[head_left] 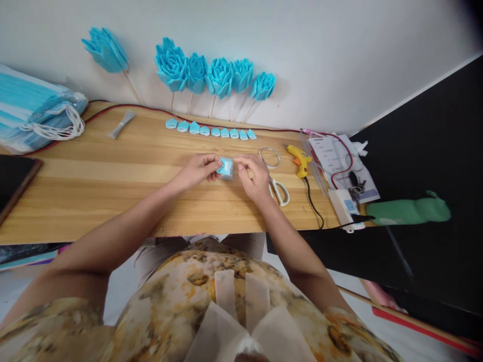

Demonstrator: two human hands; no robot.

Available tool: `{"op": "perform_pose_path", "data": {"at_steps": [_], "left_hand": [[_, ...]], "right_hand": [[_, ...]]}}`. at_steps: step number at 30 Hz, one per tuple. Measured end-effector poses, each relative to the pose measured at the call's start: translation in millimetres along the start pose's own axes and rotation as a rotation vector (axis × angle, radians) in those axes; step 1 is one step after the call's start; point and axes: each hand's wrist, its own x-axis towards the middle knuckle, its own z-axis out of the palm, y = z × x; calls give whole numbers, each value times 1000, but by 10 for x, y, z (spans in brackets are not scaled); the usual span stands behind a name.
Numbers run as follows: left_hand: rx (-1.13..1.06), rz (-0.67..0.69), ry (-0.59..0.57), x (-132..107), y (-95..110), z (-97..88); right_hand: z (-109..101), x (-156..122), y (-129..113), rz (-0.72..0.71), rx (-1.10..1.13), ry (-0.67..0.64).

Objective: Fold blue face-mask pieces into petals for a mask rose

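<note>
Near the middle of the wooden table, my left hand (206, 167) pinches a small folded piece of light-blue fabric (226, 167) with a white patch on its face and a greyish lower part. Just to the right of that piece is my right hand (254, 176), its fingers bent and its thumb close to the forefinger. Whether anything lies between those fingertips is too small to make out. Behind both hands runs a row of several small folded blue pieces (205, 130). White-handled scissors (281, 193) lie beside my right hand, their blades partly hidden by it.
Several blue fabric flowers (220, 78) on sticks lean against the wall. On the right are a yellow glue gun (299, 160), a ring of wire or tape (269, 157), a power strip (344, 208) and a green bottle (409, 210). Blue masks (33, 108) are piled at left.
</note>
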Motion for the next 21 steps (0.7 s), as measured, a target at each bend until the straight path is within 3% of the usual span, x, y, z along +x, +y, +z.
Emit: {"op": "perform_pose_path", "data": {"at_steps": [4, 8, 16, 21], "left_hand": [[140, 58, -20, -29, 19, 11], [172, 81, -30, -42, 29, 13], [98, 109, -51, -49, 8, 95], [100, 107, 21, -54, 25, 79]], "right_hand": [[31, -6, -19, 220, 215, -115], [89, -11, -13, 251, 280, -162], [120, -10, -39, 347, 366, -64], [129, -18, -36, 333, 362, -72]]}}
